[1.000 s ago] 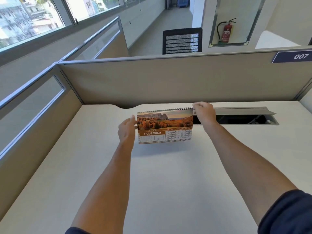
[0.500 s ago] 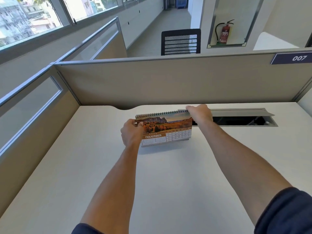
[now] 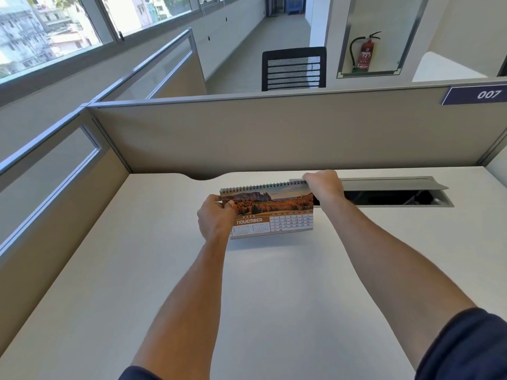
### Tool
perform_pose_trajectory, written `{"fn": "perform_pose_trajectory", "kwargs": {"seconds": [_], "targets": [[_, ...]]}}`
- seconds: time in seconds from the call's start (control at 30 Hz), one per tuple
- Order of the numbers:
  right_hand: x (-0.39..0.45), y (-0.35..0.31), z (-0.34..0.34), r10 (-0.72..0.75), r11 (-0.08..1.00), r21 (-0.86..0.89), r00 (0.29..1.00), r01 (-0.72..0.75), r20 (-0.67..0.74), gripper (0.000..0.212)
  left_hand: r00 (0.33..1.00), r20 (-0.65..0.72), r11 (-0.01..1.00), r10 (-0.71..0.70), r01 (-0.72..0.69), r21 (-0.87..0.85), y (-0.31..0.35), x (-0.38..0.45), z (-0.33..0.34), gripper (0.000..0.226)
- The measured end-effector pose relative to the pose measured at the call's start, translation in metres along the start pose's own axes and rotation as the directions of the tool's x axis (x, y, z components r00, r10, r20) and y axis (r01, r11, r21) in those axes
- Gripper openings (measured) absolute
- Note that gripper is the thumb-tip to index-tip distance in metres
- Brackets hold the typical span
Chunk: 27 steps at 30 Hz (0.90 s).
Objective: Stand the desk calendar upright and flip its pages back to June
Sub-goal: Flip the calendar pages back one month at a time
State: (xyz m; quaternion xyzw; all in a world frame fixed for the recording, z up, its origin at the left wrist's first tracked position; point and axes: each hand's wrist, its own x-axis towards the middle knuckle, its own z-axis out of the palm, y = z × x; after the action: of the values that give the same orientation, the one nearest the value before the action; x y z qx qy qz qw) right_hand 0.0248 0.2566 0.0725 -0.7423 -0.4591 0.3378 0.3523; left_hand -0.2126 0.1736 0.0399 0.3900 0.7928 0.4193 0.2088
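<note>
Your left hand (image 3: 215,219) gripping calendar (image 3: 274,215) left edge, right hand (image 3: 323,185) pinching its top-right corner, November showing, upright on desk (image 3: 164,283).

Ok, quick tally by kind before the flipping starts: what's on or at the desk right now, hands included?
Desk calendar, showing November: 1
Hands on it: 2, left hand and right hand
Open cable tray in the desk: 1
Total: 4
</note>
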Motion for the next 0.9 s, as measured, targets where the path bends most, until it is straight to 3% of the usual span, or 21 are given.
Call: {"fn": "perform_pose_trajectory", "kwargs": {"seconds": [0.33, 0.53, 0.9], "targets": [[-0.0017, -0.0032, -0.0014, 0.040, 0.999, -0.027, 0.999, -0.040, 0.011, 0.020, 1.000, -0.007, 1.000, -0.005, 0.005, 0.016, 0.0025, 0.0007, 0.0020, 0.025], [-0.0029, -0.0046, 0.0037, 0.081, 0.994, 0.067, 0.996, -0.083, 0.031, 0.018, 1.000, -0.011, 1.000, -0.001, 0.002, 0.019, 0.0017, 0.0001, 0.0030, 0.024], [-0.0036, -0.0076, -0.0001, 0.061, 0.990, -0.129, 0.998, -0.062, -0.015, 0.022, 1.000, -0.012, 0.999, 0.012, -0.011, 0.046, 0.0005, 0.0010, 0.0028, 0.024]]}}
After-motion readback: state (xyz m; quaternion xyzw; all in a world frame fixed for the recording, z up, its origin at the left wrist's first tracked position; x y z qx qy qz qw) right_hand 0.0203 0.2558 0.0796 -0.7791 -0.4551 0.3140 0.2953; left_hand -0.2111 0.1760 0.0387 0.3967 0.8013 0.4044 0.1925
